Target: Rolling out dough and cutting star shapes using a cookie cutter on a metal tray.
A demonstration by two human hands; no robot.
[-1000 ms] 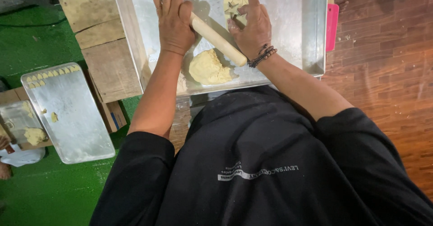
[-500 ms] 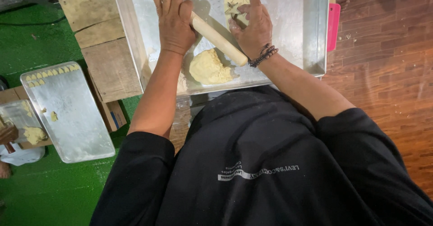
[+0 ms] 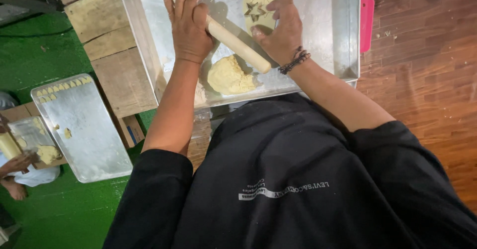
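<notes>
Little has shifted: left hand fingers lie flat over the pin, right hand spread at its end, dough at the tray's near edge; uneven pressure risks the pin slipping.

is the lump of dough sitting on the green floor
No, the lump of dough lies on the metal tray, just below the rolling pin.

Both hands press a wooden rolling pin over a steel tray.
</notes>
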